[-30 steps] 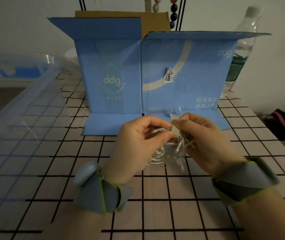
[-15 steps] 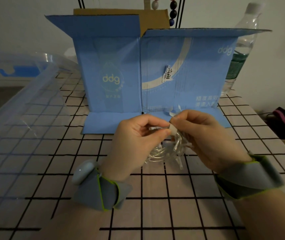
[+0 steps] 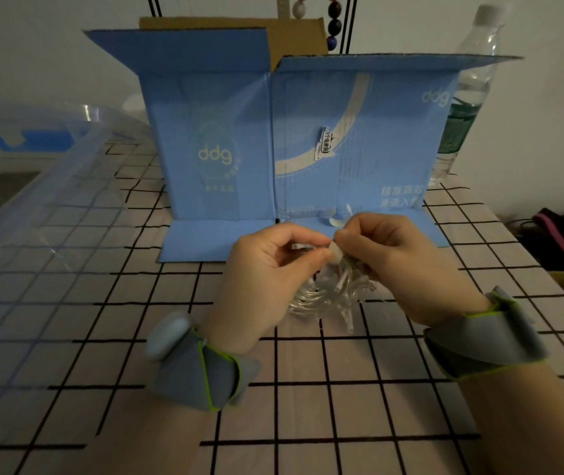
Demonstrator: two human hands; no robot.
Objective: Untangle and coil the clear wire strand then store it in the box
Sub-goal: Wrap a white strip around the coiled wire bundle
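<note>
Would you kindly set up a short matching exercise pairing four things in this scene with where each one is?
Things:
1. clear coiled wire strand
2. open blue cardboard box
3. clear plastic water bottle
4. transparent plastic storage bin

Places:
A. far left of the table
B. behind the box's right side
C. held between both hands
D. upright at the table's middle, ahead of the hands

Pairs: 1-C, 2-D, 3-B, 4-A
</note>
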